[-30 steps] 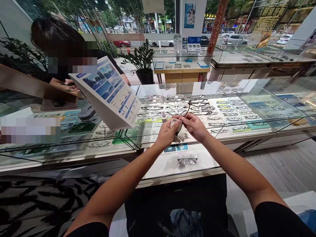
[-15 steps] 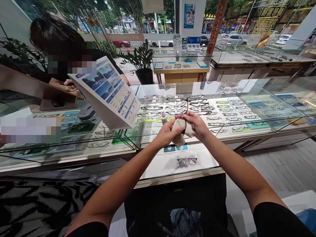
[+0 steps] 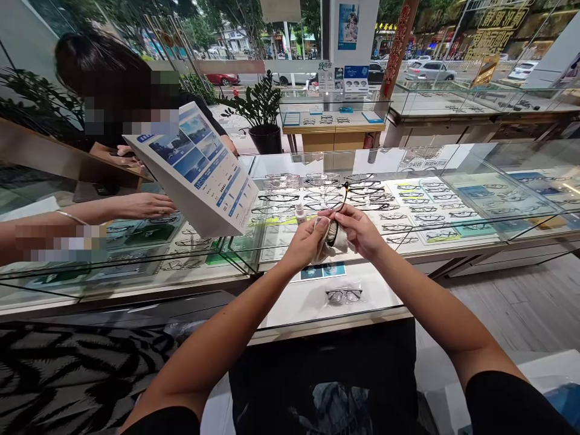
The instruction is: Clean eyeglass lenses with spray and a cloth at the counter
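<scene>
Over the glass counter my two hands meet around a pair of dark-rimmed eyeglasses [image 3: 345, 192] and a pale beige cloth [image 3: 322, 252]. My left hand [image 3: 307, 243] is closed on the cloth, pressing it about the lower part of the eyeglasses. With its fingers pinched, my right hand [image 3: 361, 228] grips the eyeglasses' frame near the middle; one rim sticks up above the fingers. Part of the frame is hidden by cloth and fingers. Just behind my left hand stands a small white bottle [image 3: 299, 212].
Below my hands, eyeglasses in a clear bag [image 3: 344, 295] lie on the counter. A slanted printed sign [image 3: 206, 175] stands to the left. Another person's hand [image 3: 147, 206] reaches in beside it. Rows of frames [image 3: 426, 208] fill the glass showcase. A potted plant [image 3: 264, 115] stands behind.
The eyeglasses have turned in my hands, and the cloth is bunched more tightly around their lower part. At left, another person's arm has extended over the counter toward the sign.
</scene>
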### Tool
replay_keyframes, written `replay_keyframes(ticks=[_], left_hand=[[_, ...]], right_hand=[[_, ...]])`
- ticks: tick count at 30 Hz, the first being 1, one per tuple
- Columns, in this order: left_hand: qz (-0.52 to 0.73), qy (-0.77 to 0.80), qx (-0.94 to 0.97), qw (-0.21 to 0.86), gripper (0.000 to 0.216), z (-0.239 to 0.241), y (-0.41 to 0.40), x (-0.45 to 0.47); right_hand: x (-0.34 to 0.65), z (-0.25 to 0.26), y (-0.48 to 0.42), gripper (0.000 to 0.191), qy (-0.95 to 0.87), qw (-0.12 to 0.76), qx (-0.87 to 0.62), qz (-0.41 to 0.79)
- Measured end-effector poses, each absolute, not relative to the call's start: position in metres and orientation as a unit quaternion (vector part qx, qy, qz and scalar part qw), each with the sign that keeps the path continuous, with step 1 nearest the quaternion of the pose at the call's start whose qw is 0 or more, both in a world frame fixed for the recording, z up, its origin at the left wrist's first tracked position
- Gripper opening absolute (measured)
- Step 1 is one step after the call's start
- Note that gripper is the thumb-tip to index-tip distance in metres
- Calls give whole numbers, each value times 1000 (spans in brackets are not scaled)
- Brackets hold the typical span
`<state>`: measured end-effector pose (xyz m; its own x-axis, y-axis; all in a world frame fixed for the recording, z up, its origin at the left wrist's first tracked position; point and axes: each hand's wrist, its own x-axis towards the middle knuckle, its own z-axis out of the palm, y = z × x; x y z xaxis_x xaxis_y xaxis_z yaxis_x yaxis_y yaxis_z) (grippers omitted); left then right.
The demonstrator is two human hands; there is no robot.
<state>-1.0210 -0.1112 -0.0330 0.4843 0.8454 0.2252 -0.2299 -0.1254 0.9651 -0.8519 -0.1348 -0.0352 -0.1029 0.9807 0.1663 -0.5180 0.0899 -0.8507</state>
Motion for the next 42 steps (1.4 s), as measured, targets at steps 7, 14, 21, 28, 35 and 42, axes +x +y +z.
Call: replay_keyframes(ticks=[7, 14, 21, 28, 35, 42], left_hand=[[445, 284, 613, 588, 72, -36, -105, -1026], [477, 300, 569, 599, 71, -37, -100, -1027], [487, 288, 540, 623, 71, -35, -98, -1027], [492, 286, 517, 640, 72, -29, -100, -1028], [484, 277, 521, 646, 71, -30, -101, -1027], [470, 274, 522, 656, 69, -27, -103, -1029]], right_hand=[[-841, -26, -135, 37, -420, 620, -280, 601], [-823, -10, -139, 31, -511, 568, -308, 567], [-821, -13, -138, 31, -573, 508, -323, 557], [-821, -19, -136, 27, -592, 485, -329, 553], [-823, -20, -137, 29, -601, 477, -334, 548], [-828, -23, -136, 31, -600, 477, -332, 550]])
